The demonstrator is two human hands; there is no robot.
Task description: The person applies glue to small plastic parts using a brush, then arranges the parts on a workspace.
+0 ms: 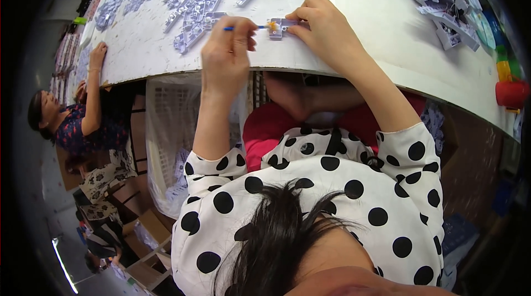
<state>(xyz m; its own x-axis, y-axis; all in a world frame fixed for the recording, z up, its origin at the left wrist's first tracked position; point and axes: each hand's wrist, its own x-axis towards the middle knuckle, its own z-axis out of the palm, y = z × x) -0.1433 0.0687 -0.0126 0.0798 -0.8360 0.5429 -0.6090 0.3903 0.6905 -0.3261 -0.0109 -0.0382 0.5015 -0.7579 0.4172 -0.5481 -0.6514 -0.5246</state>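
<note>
A thin blue stick with a yellow-orange tip (228, 29), perhaps a small brush, is pinched in the fingers of my left hand (225, 55), which is slightly blurred. Its tip meets a small pale grey-lilac plastic part (275, 34) at the near side of the white table. The fingers of my right hand (326, 29) are closed on the right end of that part, pressing it against the tabletop. Just left and beyond lie many similar plastic parts (202, 8), some in rows. The finer details of the held part are too small to make out.
The white table (376, 36) spans the far side. Plastic housings with wires (442, 8) are piled at its right, near a red container (510, 94). A lined crate (166, 102) stands below the edge. Another person (77, 119) sits at the left.
</note>
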